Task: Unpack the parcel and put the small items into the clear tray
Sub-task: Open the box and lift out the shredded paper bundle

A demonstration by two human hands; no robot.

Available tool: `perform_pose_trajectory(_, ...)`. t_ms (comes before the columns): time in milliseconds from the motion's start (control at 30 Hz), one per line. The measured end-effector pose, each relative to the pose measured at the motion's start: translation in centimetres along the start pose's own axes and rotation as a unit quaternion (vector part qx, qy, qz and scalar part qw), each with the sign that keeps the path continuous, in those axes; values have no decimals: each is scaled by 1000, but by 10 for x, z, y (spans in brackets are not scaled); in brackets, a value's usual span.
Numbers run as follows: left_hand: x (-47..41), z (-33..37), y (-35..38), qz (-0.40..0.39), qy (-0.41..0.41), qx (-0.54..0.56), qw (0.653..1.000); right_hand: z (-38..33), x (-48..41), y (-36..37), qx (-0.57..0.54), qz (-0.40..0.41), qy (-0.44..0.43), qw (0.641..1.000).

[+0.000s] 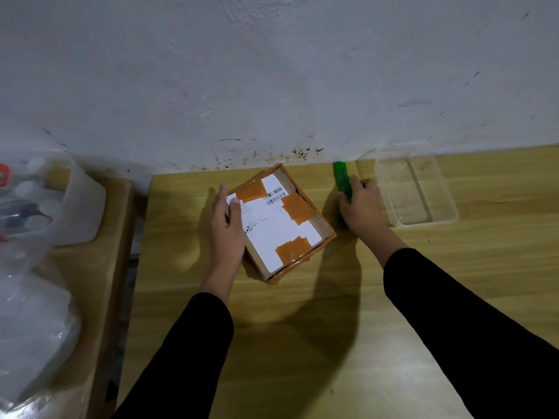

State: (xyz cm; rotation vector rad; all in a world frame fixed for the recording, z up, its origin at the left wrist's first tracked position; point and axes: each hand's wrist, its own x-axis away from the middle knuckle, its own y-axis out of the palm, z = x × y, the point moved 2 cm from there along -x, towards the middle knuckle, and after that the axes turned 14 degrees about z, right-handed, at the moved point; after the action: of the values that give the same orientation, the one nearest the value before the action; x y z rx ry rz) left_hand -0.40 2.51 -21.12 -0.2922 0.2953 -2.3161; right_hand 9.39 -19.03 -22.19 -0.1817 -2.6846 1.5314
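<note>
Head view:
- The parcel (pixel 281 222), a brown cardboard box, lies flat on the wooden table (pixel 302 343) at the centre of the frame, turned at an angle to the table's edge.
- A white label (pixel 281 234) with barcodes covers most of its top, and patches of orange tape (pixel 295 207) cross the label and the edges of the box, which is closed.
- The left hand (pixel 227 225) lies against the parcel's left side with its fingers straight and pointing toward the top of the frame. The thumb rests on the label's corner and nothing is clasped.
- The right hand (pixel 361 207) is just right of the parcel, low on the table, its fingers curled round a green utility knife (pixel 341 179). The knife's tip sticks out past the knuckles toward the wall (pixel 272 71).
- The clear tray (pixel 450 204) stands on the table in the right part of the frame, just beyond the right hand and close to the wall.
- Both forearms wear black sleeves (pixel 453 297) and come in from the bottom edge.
- At the left edge, a second wooden surface (pixel 99 267) carries a clear plastic tub (pixel 84 207) holding bottles, too blurred to tell apart.
- Crumpled clear plastic bags (pixel 33 313) lie below the tub.
</note>
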Motion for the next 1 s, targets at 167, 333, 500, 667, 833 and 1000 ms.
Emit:
perform_pose_trajectory(167, 5, 8, -3, 23, 19, -52, 998, -22, 21, -20, -121, 67, -74, 988)
perform_pose_trajectory(333, 34, 2, -7, 22, 26, -63, 997, -76, 10, -14, -190, -39, -174, 965)
perform_pose_trajectory(500, 91, -22, -9, -51, 12, 23, 998, -100, -8, 11, -147, -168, -158, 962)
perform_pose_trajectory(667, 111, -23, -22, -83, -15, 33, 996, -80, -2, 17, -237, -152, -67, 957)
perform_pose_trajectory(833, 103, -35, -48, -102, -20, -3, 995, -40, 14, -4, -242, -154, -6, 958)
perform_pose_trajectory(1000, 107, -38, -69, 49, -41, 1, 998, -2, 74, -35, -253, -132, 10, 959)
